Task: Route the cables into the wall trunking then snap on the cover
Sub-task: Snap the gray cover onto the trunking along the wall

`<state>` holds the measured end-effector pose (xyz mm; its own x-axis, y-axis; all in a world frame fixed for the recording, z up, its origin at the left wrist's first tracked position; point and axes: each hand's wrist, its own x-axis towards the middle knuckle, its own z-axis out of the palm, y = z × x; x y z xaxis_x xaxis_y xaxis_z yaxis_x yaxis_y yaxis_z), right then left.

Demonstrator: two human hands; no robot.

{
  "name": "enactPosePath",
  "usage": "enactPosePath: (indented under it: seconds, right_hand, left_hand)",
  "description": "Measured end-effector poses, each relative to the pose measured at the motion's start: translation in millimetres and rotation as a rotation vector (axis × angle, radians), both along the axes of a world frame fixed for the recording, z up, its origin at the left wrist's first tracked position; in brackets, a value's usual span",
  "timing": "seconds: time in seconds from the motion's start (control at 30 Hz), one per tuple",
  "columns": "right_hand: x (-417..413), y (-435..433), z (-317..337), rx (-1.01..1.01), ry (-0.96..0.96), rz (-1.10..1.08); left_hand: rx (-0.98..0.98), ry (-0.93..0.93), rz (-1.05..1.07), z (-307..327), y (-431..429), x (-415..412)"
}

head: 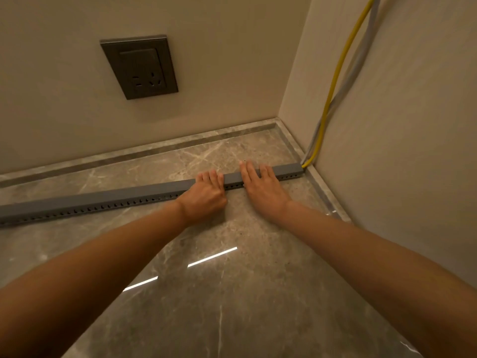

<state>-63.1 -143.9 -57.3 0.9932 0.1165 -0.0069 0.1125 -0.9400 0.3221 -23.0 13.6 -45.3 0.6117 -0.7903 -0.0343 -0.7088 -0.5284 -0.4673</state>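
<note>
A long grey slotted trunking with its cover on top lies on the marble floor, running from the left edge to the right wall. A yellow cable and a grey cable come down the right wall and enter the trunking's right end. My left hand rests on the trunking with fingers curled over its top. My right hand lies flat with fingers spread across the cover, just right of the left hand. The cables inside the trunking are hidden.
A dark wall socket sits on the back wall above the floor. A grey stone skirting runs along both walls. The trunking lies a short way out from the back wall. The glossy floor reflects light strips.
</note>
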Motion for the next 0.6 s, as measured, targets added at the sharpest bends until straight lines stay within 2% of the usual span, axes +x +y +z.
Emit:
enactPosePath:
  seconds: [0.1,0.17,0.27,0.33,0.43,0.6]
  right_hand:
    - [-3.5,6.9,1.2,0.003,0.072,-0.048]
    - [-5.0,4.7,4.0,0.088,0.18,-0.032]
    - [-0.5,1.2,13.3,0.185,0.184,-0.009]
    - [6.6,0.9,21.1,0.279,0.177,0.008]
    - [16.0,1.2,34.7,0.452,0.211,-0.033]
    - [24.0,7.5,46.6,0.607,0.346,-0.095]
  left_hand:
    - [0.019,-0.055,0.008,-4.7,-1.2,-2.9]
    - [0.011,-0.028,0.023,-3.7,-3.1,-4.7]
    - [-0.013,0.057,0.028,16.6,-7.1,-11.0]
    - [-0.115,0.212,0.062,25.7,-3.4,-7.0]
    - [-0.244,0.505,0.284,34.3,4.3,10.6]
    - [-0.301,0.711,0.464,42.0,8.2,26.6]
